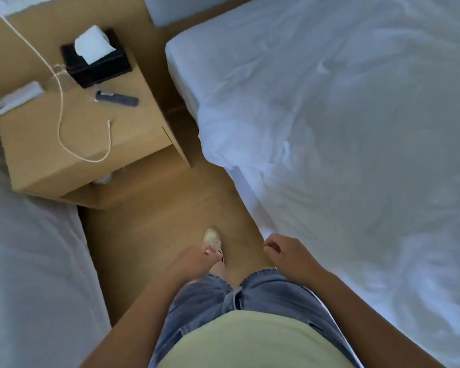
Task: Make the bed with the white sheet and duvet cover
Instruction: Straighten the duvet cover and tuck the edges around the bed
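A bed fills the right side, with a wrinkled white duvet cover (356, 160) spread over it. Near the head end the white sheet (194, 65) shows on the mattress corner, and the duvet's bunched edge hangs over the side. I stand in the aisle beside this bed. My left hand (197, 257) hangs in front of my legs with loosely curled fingers and holds nothing. My right hand (283, 252) hovers just off the bed's edge, its fingers loosely curled too, apart from the fabric.
A wooden nightstand (133, 134) stands ahead at the left, carrying a black tissue box (101, 66), a dark remote (117, 99), a white cable (61, 110) and a small pad (16, 99). A second white bed (29, 261) borders the narrow wooden floor (157, 221) on the left.
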The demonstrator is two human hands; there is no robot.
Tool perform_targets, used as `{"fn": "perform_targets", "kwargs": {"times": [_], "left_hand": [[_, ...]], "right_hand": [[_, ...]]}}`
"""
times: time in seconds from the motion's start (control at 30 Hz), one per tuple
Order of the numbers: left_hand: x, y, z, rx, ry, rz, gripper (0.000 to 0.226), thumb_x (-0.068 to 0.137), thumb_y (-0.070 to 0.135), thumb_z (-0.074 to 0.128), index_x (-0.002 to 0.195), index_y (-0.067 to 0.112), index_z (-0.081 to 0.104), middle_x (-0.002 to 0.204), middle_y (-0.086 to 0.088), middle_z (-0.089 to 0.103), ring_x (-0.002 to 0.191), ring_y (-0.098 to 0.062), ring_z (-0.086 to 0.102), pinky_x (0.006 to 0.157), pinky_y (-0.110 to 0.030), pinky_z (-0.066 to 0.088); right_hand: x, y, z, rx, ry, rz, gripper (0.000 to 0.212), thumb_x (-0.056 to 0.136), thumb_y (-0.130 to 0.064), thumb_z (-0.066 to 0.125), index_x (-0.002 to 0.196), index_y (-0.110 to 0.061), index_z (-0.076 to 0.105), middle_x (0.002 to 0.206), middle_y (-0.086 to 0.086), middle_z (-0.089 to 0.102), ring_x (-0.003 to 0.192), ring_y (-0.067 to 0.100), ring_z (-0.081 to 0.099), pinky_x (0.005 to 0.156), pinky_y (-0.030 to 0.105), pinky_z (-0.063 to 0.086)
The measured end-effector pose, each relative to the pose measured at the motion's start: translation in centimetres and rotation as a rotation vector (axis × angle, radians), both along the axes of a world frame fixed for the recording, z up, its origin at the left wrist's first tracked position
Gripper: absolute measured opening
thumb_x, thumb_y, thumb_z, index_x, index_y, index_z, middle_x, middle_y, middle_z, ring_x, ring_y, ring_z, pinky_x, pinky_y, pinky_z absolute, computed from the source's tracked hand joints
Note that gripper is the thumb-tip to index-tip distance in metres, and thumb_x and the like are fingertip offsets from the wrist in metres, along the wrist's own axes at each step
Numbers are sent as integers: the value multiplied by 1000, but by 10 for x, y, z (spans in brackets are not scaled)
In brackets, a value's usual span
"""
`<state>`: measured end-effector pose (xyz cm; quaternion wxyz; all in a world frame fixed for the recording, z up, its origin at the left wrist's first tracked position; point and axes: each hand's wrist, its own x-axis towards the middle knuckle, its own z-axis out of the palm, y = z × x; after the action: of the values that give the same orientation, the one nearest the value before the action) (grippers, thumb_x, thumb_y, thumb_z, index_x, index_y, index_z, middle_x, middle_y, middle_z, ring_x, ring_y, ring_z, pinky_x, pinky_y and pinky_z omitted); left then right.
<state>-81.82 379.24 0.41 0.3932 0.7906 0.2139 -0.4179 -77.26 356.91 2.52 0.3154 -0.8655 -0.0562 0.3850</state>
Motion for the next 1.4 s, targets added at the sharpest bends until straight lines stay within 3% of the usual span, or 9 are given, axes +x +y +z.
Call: {"fn": "perform_targets", "kwargs": {"times": [0.27, 0.43, 0.57, 0.67, 0.83, 1.0, 1.1, 1.2, 1.4], "left_hand": [[289, 44, 10, -62, -170, -34, 15, 91, 15, 52, 77, 10, 52, 74, -9, 50, 69, -21, 46, 66, -31, 38], [427, 39, -40, 127, -268, 42, 19, 92, 26, 52, 106, 15, 59, 100, 0, 62, 94, -20, 58, 86, -32, 46], [484, 35, -90, 283, -189, -111, 71, 87, 48, 58, 143, 12, 33, 145, -8, 38, 130, -27, 41, 106, -42, 36], [496, 34, -116, 281, -43, -130, 98, 72, 69, 62, 144, 13, 26, 141, -5, 42, 128, -29, 43, 103, -44, 38], [484, 24, -122, 53, -169, -151, 46, 78, 59, 62, 96, 17, 58, 85, 6, 64, 88, -21, 63, 75, -35, 50], [497, 31, -98, -132, -307, -492, 35, 77, 42, 70, 91, 12, 61, 88, 0, 59, 81, -19, 56, 69, -31, 44], [504, 55, -98, -368, 20, -468, 42, 71, 36, 78, 105, 28, 55, 106, 6, 50, 92, -8, 53, 70, -17, 40], [487, 84, -103, -258, 245, -504, 86, 71, 33, 79, 138, 37, 24, 114, 15, 47, 105, -10, 51, 82, -22, 40], [469, 99, -102, -261, 144, -97, 25, 80, 10, 67, 101, 24, 64, 89, 17, 67, 91, -6, 64, 66, -15, 44]], "right_hand": [[170, 54, -11, 31, -39, -189, 10, 95, -25, 47, 88, -26, 54, 82, -15, 55, 79, 8, 52, 65, 17, 36], [277, 70, -52, 7, -74, -279, 15, 96, -25, 45, 102, -18, 57, 95, -10, 52, 95, 12, 52, 75, 20, 34], [347, 88, -83, -122, -99, -489, 36, 93, -31, 52, 121, -8, 51, 121, 7, 48, 114, 24, 42, 91, 28, 31], [376, 107, -104, -183, 17, -661, 65, 83, -45, 64, 129, -4, 42, 126, 13, 41, 117, 30, 40, 98, 32, 30], [404, 122, -130, -144, 172, -933, 83, 70, -66, 64, 125, -6, 48, 117, 12, 55, 109, 28, 53, 97, 40, 44], [412, 120, -134, -109, 161, -1222, 42, 92, -43, 51, 111, -5, 54, 105, 8, 61, 101, 28, 58, 90, 40, 45], [416, 115, -134, -64, 127, -1353, 36, 97, -32, 45, 112, -2, 60, 103, 9, 64, 99, 28, 59, 89, 37, 47], [412, 123, -129, -60, 61, -1462, 42, 99, -37, 40, 94, -1, 59, 80, 1, 56, 80, 20, 53, 72, 28, 39], [377, 162, -111, -125, 35, -1276, 32, 95, -43, 45, 78, -18, 34, 71, -4, 46, 64, 16, 47, 58, 28, 31]]}}
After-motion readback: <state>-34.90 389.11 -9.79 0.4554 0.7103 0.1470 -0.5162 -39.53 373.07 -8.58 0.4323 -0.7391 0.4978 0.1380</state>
